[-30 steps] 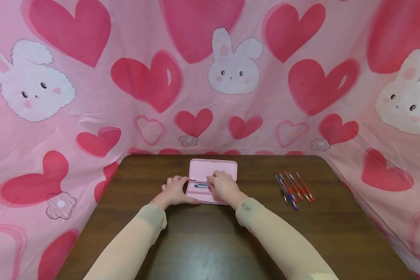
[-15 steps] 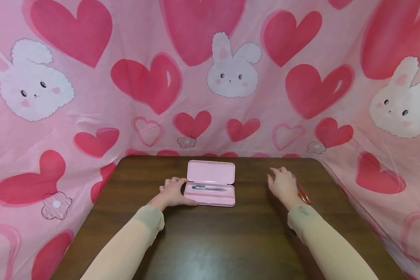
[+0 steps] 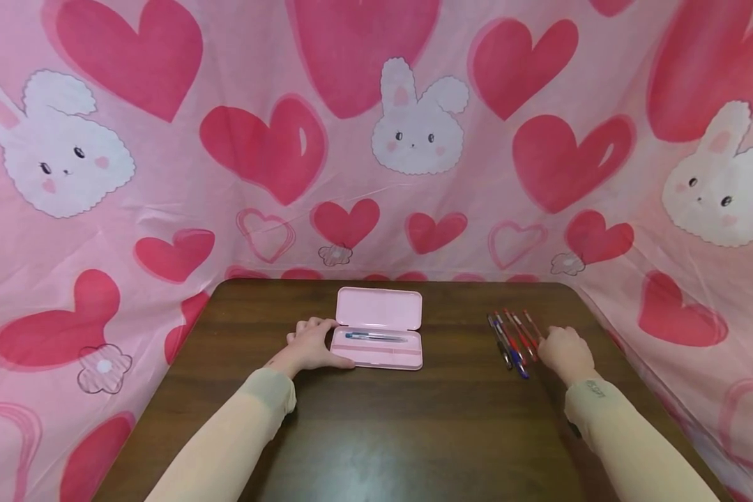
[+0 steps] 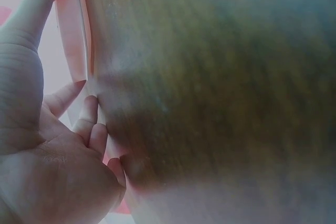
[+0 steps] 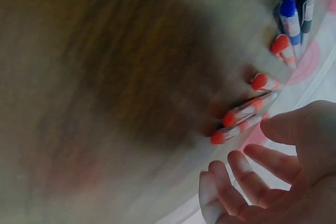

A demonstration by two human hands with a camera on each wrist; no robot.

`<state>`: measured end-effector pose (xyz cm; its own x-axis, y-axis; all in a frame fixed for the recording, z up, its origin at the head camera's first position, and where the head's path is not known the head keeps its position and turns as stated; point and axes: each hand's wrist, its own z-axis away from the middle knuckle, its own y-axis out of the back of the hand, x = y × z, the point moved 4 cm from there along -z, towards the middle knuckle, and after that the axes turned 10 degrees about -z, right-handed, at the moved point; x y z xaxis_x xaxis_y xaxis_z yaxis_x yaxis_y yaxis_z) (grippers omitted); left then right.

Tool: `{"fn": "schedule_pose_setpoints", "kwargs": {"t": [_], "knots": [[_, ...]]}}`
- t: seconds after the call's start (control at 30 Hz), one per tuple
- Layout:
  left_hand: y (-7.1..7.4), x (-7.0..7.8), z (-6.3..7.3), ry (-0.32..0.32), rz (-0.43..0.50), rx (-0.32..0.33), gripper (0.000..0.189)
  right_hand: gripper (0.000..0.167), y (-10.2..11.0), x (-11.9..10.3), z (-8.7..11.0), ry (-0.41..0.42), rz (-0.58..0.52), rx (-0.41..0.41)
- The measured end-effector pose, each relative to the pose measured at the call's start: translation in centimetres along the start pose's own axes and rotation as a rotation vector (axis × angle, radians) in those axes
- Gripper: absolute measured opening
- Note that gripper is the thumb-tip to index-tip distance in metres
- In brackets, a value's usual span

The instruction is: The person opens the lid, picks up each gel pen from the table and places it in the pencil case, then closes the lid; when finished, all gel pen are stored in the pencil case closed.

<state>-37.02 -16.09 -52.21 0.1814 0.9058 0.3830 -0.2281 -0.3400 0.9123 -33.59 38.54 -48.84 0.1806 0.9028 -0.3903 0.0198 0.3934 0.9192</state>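
My left hand [image 3: 309, 346] holds the left end of a pink pencil case [image 3: 408, 362], thumb at the near edge and fingers round the far corner. The case lies with its lid [image 3: 379, 309] tipped back, and a clear pen with a blue end [image 3: 376, 337] rests inside. In the left wrist view, my thumb and fingers lie along the case's pink edge [image 4: 73, 30]. Over on the right, my right hand [image 3: 567, 354] reaches to the rightmost red pen [image 5: 226, 135]; thumb and fingers are spread beside it with a gap between them.
Left of that hand lie more red pens [image 3: 523, 332], a blue-capped pen [image 3: 518, 364] and a black-capped pen [image 3: 504, 352], roughly side by side. The brown wooden table [image 3: 364, 432] ends at a pink cloth [image 3: 351, 174] with hearts and rabbits behind and at both sides.
My right hand has left the pencil case, where the clear pen now shows, and moved right, past the loose pens to their right side. The left hand stays at the case.
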Motion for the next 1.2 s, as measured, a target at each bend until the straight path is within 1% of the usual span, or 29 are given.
{"fn": "schedule_pose_setpoints", "kwargs": {"t": [0.07, 0.2, 0.37, 0.5, 0.6, 0.67, 0.73, 0.8, 0.83, 0.97, 1.03, 1.1, 1.2], "knots": [[0.0, 0.0, 0.0, 0.000, 0.001, -0.001, 0.114, 0.049, 0.0, 0.3, 0.0, 0.015, 0.013, -0.023], [0.0, 0.1, 0.1, -0.002, -0.001, 0.002, 0.114, 0.039, 0.1, 0.6, 0.2, 0.024, 0.007, -0.036], [0.0, 0.1, 0.2, -0.006, -0.013, 0.014, 0.114, 0.025, -0.1, 0.9, 0.2, 0.004, 0.000, -0.042], [0.0, 0.1, 0.1, -0.008, -0.022, 0.024, 0.114, 0.022, 0.0, 1.1, 0.0, -0.001, -0.010, -0.022], [0.1, 0.2, 0.1, -0.007, -0.022, 0.022, 0.115, 0.027, 0.3, 0.6, -0.1, 0.029, -0.028, 0.011], [0.1, 0.2, 0.1, -0.007, -0.019, 0.021, 0.115, 0.030, 0.4, -0.3, -0.1, 0.073, -0.044, 0.056], [0.1, 0.1, 0.1, -0.007, -0.019, 0.021, 0.115, 0.033, 0.2, -1.7, -0.1, 0.130, -0.061, 0.107], [0.0, 0.0, 0.0, -0.005, -0.021, 0.022, 0.115, 0.032, -0.1, -3.6, 0.0, 0.200, -0.081, 0.157], [0.0, 0.0, -0.1, -0.005, -0.023, 0.021, 0.115, 0.030, -0.4, -4.7, 0.0, 0.244, -0.087, 0.184], [-0.1, -0.1, -0.1, -0.005, -0.024, 0.019, 0.115, 0.023, -1.7, -9.9, 0.6, 0.388, -0.109, 0.236], [-0.1, -0.1, -0.1, -0.005, -0.021, 0.015, 0.115, 0.020, -2.7, -12.6, 1.2, 0.453, -0.109, 0.242], [-0.1, 0.0, -0.1, -0.007, -0.018, 0.016, 0.115, 0.018, -3.8, -15.2, 1.9, 0.514, -0.108, 0.231], [-0.1, 0.1, -0.1, -0.007, -0.015, 0.017, 0.115, 0.019, -5.4, -18.7, 2.9, 0.601, -0.097, 0.196]]}}
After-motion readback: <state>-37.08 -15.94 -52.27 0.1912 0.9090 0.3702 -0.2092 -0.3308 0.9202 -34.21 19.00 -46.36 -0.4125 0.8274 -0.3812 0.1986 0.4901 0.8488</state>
